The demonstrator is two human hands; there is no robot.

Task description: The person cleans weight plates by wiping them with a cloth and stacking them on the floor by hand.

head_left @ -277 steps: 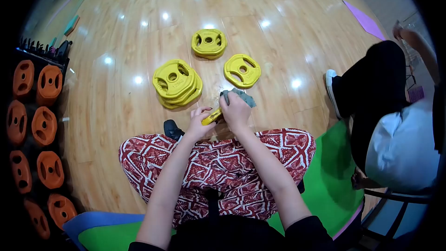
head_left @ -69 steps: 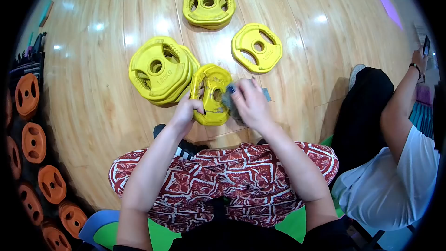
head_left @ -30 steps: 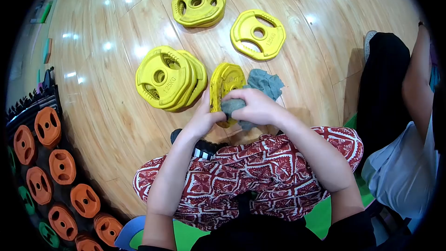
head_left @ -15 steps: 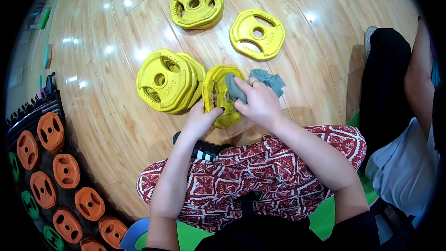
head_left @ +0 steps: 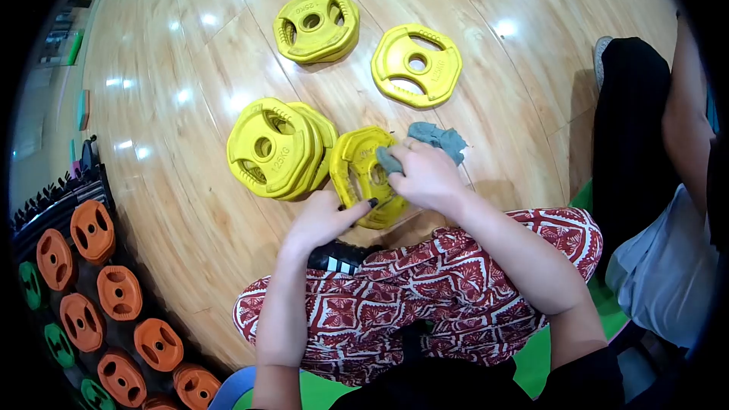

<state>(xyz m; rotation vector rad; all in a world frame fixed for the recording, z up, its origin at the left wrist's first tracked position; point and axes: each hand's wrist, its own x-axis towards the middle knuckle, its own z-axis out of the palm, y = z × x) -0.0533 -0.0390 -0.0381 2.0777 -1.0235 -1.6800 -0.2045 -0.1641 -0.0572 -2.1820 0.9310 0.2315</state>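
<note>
A yellow weight plate (head_left: 354, 153) stands tilted on the floor just in front of my crossed legs. My left hand (head_left: 323, 220) grips its near left edge, with the thumb lying over the face. In my right hand (head_left: 425, 175) is a grey-green cloth (head_left: 389, 161), pressed against the plate close to its centre hole. Another crumpled grey-green cloth (head_left: 439, 141) rests on the floor just beyond my right hand. To the left is a stack of yellow plates (head_left: 262, 148) marked 1.25KG, right beside the plate I hold.
Farther off lie a second yellow stack (head_left: 315, 26) and a single yellow plate (head_left: 417, 65). Orange plates (head_left: 119, 292) and green plates (head_left: 58, 345) fill a rack at lower left. Another person's dark-trousered leg (head_left: 630, 129) is at the right.
My right hand and cloth have shifted slightly down and right across the plate. The plate leans back more, showing more of its face. The whole view has moved a little.
</note>
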